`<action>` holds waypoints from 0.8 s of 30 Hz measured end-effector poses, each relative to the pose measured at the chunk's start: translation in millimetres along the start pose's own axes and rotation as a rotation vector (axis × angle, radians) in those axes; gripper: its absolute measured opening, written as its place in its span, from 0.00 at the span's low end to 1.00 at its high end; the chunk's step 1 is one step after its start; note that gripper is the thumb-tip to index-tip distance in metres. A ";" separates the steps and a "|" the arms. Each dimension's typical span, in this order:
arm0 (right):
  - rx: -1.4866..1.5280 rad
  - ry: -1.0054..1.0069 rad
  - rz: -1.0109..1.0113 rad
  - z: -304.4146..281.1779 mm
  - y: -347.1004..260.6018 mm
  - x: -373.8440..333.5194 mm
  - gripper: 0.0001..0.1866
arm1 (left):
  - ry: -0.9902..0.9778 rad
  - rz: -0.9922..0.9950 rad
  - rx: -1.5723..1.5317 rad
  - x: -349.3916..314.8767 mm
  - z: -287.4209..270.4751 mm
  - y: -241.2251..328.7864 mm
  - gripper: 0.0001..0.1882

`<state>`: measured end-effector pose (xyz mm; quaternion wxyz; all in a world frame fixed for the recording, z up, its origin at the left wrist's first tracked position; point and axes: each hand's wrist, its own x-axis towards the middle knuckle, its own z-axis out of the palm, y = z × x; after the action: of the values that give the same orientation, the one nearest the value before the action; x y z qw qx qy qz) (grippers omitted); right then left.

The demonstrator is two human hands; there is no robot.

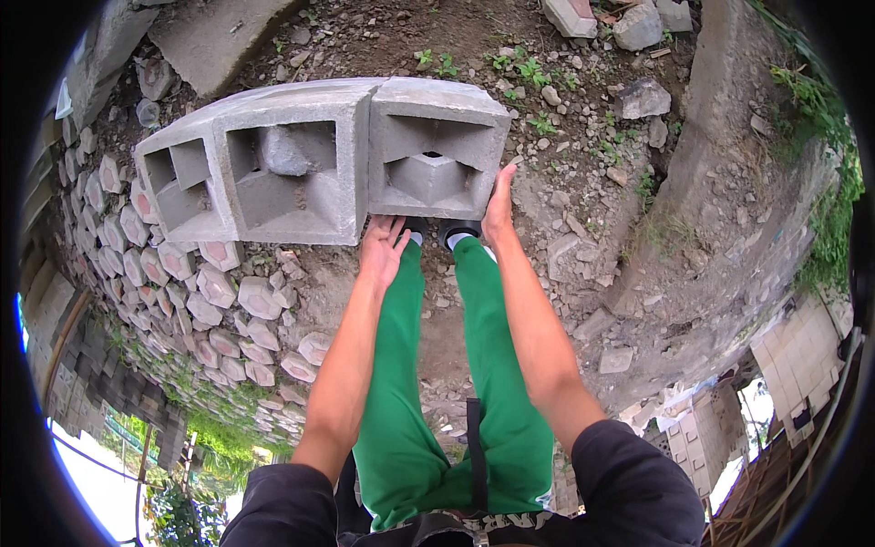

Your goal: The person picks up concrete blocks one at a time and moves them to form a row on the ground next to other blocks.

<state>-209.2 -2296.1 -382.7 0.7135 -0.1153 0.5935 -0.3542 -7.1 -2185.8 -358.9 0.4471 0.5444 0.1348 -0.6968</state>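
A grey hollow concrete block (487,146) stands at the right end of a row, its open cavities facing up. My right hand (499,208) lies along its right side, fingers stretched out and palm against the block. At the lower left corner of the same block is my left hand (383,246), fingers spread, with the fingertips at its near edge. To the left, butted close against it, is another concrete block (351,173) with a loose grey lump (285,150) in its cavity. A further concrete block (223,196) ends the row on the left.
Many hexagonal paving stones (216,285) are piled on the left. Broken rubble (643,98) and small green plants (532,71) dot the dirt ahead. A concrete ledge (720,100) runs along the right. My feet, in dark shoes (458,228), are right behind the end block.
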 end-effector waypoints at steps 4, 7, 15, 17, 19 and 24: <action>0.403 0.192 0.476 14.9 24.1 -20.1 0.48 | 0.388 -0.086 -0.694 32.8 -14.4 9.5 0.34; 0.658 0.056 0.492 14.8 30.2 -7.6 0.35 | 0.025 0.481 1.148 54.5 -14.3 15.4 0.31; 0.750 -0.027 0.379 0.5 40.5 0.8 0.24 | 0.074 0.471 1.466 75.7 8.8 29.3 0.29; 0.741 0.003 0.385 -1.2 37.0 -1.3 0.24 | 0.111 0.533 1.443 76.4 11.1 25.3 0.30; 0.733 0.002 0.373 -0.6 36.0 -1.5 0.24 | 0.148 0.590 1.422 75.5 11.2 23.3 0.31; 0.698 -0.019 0.363 5.3 31.6 -0.4 0.24 | 0.190 0.649 1.435 81.6 3.7 22.7 0.32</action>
<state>-192.7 -2274.3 -399.4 0.7665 0.2377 0.4414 -0.4014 7.4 -2240.0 -422.5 0.1544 0.7690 -0.4750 -0.3990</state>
